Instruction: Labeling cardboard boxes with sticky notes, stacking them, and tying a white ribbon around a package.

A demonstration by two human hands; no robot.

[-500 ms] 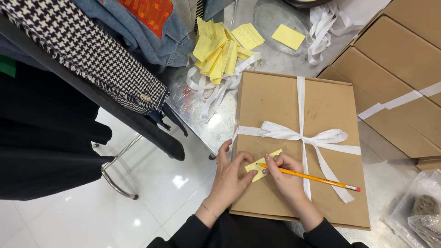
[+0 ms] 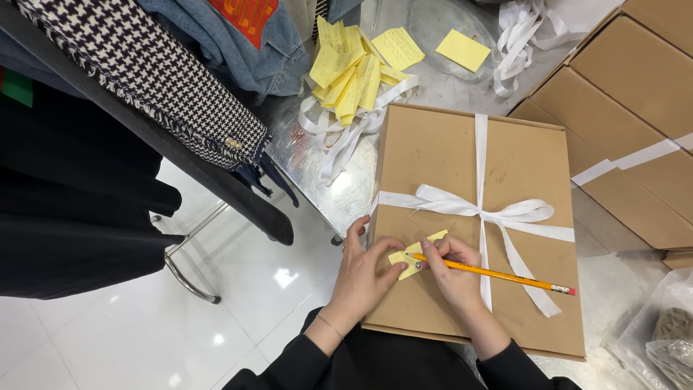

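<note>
A metal table [image 2: 433, 94] fills the upper right of the view, with stacked cardboard boxes [image 2: 635, 79] at its far right edge and hanging clothes, among them a checked jacket [image 2: 159, 87], at the left. The flat brown box [image 2: 462, 166] lies in the middle, tied crosswise with a white ribbon [image 2: 480, 209] finished in a bow. Beyond it lie a heap of yellow notes [image 2: 346, 65], a yellow note pad [image 2: 463, 50] and loose ribbon [image 2: 523, 32].

On the lid's near left part a small yellow note [image 2: 404, 258] is found, just left of the bow. It is pressed flat by the left hand [image 2: 361, 278], whose fingers are held together with the fingertips on the note's edge. A yellow pencil [image 2: 491, 273] is pinched by the right hand [image 2: 455, 274] in a writing grip, the tip touching the note and the eraser end pointing right across the ribbon.

Against the picture of half a second ago, almost nothing is altered: box, note and both hands are placed as before, and the pencil tip has only crept slightly along the note. From this it is judged that writing on the note is under way and not yet finished.
</note>
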